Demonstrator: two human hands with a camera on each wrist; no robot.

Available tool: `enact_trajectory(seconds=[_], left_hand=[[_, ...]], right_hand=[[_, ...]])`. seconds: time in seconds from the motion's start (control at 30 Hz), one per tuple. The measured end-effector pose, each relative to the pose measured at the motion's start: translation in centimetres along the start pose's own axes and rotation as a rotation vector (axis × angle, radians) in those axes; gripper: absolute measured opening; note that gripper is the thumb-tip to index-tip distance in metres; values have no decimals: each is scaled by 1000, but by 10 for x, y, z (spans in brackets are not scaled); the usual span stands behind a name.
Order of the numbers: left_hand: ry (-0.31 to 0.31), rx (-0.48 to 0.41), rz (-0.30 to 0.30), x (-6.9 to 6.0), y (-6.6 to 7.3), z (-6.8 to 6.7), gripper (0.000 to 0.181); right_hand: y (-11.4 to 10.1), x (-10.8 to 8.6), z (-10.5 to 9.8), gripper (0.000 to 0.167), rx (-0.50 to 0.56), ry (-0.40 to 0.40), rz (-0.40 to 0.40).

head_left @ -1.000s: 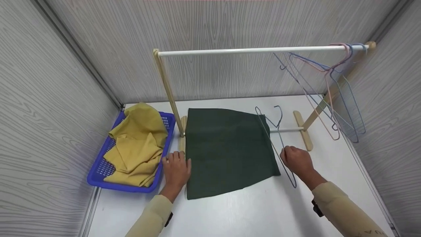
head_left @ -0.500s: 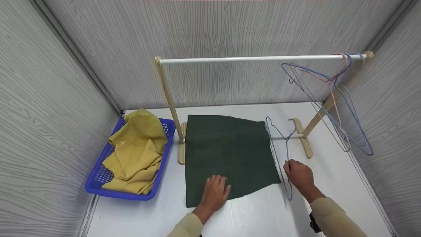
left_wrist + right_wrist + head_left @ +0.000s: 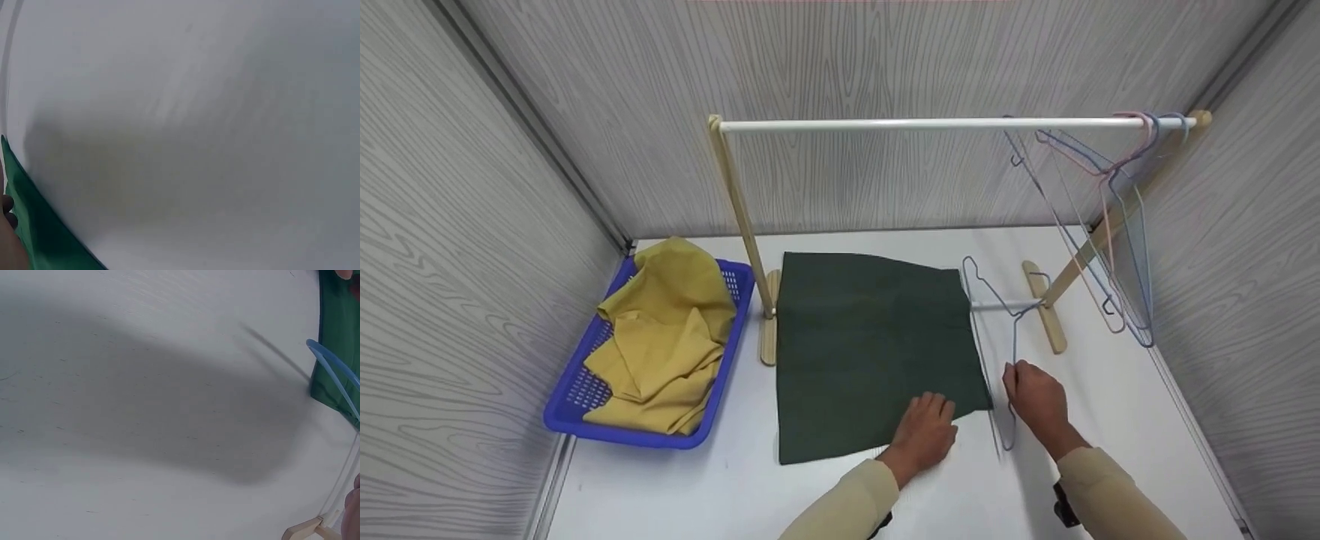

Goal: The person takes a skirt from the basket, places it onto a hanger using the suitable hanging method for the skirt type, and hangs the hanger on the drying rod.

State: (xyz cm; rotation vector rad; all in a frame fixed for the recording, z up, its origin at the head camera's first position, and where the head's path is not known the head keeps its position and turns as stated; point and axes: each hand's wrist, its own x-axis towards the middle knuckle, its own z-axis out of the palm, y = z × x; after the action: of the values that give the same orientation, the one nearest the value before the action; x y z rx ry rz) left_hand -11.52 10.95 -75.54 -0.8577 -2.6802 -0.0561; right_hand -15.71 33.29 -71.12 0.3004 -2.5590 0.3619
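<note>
A dark green cloth [image 3: 870, 345] lies spread on the table [image 3: 735, 487], reaching from near the back edge toward the front. The left hand [image 3: 924, 431] is at the cloth's front edge, toward its right end, with bent fingers over the fabric; whether they pinch it cannot be told. The right hand [image 3: 1039, 397] has its fingers curled round one side of a blue hanger [image 3: 1015, 341], just beside the cloth's right edge, the hook pointing toward the table's back right.

In the left wrist view only a sliver of hand and a green edge show at the left border. The right wrist view cuts off the gripping hand; there the hanger's blue tip overlaps the cloth's corner. The thumb's hold is hard to make out.

Both forearms, in beige sleeves, come in from the table's front side, the left slanting rightward, the right slanting leftward.

Near the table's back left corner, a blue basket [image 3: 630, 437] holds yellow cloth [image 3: 660, 360]. More hangers [image 3: 1149, 300] hang at the right end of a rack [image 3: 885, 125].
</note>
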Motion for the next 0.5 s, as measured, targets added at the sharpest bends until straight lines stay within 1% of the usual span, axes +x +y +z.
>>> enact_trajectory(seconds=[0.07, 0.13, 0.2, 0.27, 0.3, 0.33, 0.37, 0.43, 0.5], left_hand=[[-16, -36, -28, 3, 3, 4, 34], [-75, -86, -87, 4, 3, 7, 39], [-159, -122, -144, 3, 2, 9, 46], [-255, -133, -190, 4, 0, 9, 54], [-291, -121, -196, 5, -1, 7, 55], [-314, -85, -181, 7, -2, 6, 54], [-342, -48, -165, 9, -2, 3, 48], [-370, 2, -131, 11, -5, 0, 33], [-384, 65, -100, 10, -7, -1, 24]], right_hand=[[0, -5, 2, 30, -5, 21, -1], [1, -11, 4, 28, -7, 10, 21], [1, -20, 7, 27, -7, -30, 62], [2, -27, 8, 25, -1, -58, 112], [2, -29, 9, 25, 3, -61, 132], [3, -31, 9, 25, 8, -56, 149], [3, -30, 9, 24, 14, -48, 162], [2, -26, 9, 24, 25, -26, 180], [-1, -20, 9, 24, 33, -24, 178]])
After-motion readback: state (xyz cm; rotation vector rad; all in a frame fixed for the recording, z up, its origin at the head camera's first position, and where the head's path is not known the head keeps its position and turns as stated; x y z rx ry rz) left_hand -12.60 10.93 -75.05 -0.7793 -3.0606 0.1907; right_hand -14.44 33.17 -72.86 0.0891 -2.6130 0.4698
